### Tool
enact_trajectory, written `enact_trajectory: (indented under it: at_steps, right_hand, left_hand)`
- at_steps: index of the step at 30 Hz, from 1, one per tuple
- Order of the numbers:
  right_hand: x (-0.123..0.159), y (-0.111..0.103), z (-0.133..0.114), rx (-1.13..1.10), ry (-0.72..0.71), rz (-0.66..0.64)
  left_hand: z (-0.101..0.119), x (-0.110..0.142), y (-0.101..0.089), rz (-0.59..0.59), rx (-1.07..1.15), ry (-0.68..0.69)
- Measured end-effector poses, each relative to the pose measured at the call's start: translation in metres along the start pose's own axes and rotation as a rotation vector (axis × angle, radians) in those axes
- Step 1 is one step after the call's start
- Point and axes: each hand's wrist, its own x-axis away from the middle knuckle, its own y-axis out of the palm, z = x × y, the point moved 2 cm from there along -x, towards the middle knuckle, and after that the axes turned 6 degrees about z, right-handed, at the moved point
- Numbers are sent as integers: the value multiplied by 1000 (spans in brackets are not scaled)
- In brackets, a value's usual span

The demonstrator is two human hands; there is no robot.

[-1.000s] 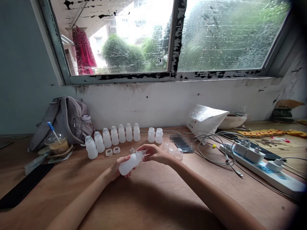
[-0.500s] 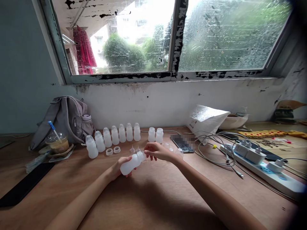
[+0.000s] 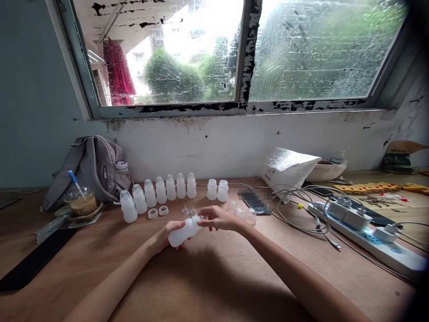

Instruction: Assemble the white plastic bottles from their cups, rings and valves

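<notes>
My left hand (image 3: 167, 235) is wrapped round a frosted white baby bottle (image 3: 182, 232), tilted with its mouth up to the right. At that mouth, my right hand (image 3: 215, 218) pinches the bottle's clear top, partly hidden by the fingers. Just beyond the bottle, two clear teats (image 3: 185, 210) lie on the table. Two white collar rings (image 3: 153, 213) rest further left. Behind them stands a row of several capped baby bottles (image 3: 161, 190). Two uncapped bottles (image 3: 222, 191) stand apart on the right. Several clear domed caps (image 3: 250, 216) sit beyond my right wrist.
A phone (image 3: 256, 202) lies behind the caps. Tangled cables (image 3: 298, 223) and a power strip (image 3: 375, 243) with chargers take up the right. On the left are a drink cup (image 3: 80, 201), a grey backpack (image 3: 92, 170) and a long black item (image 3: 36, 259). A white pouch (image 3: 288, 170) leans near the wall.
My right fingers have straightened somewhat and turned at the bottle's mouth, shifting slightly left and lower. The two teats behind are less covered. My left hand holds the bottle almost as before.
</notes>
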Motion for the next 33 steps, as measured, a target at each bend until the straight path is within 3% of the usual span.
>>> enact_trajectory:
  at_steps: [9, 13, 16, 20, 27, 33]
  right_hand:
    - [1, 3, -4, -41, 44, 22]
    - [-1, 7, -1, 13, 101, 138]
    - [-1, 8, -3, -28, 28, 126]
    - [-2, 8, -2, -79, -58, 129]
    - [-3, 16, 4, -257, -43, 245]
    - [-5, 24, 4, -346, 28, 344]
  left_hand:
    - [0, -1, 2, 28, -83, 53]
    - [1, -1, 0, 84, -170, 122]
    - [1, -2, -2, 110, -214, 162]
    - [3, -1, -2, 235, -438, 320]
    - [10, 12, 6, 404, -773, 645]
    - [6, 12, 7, 473, -941, 798]
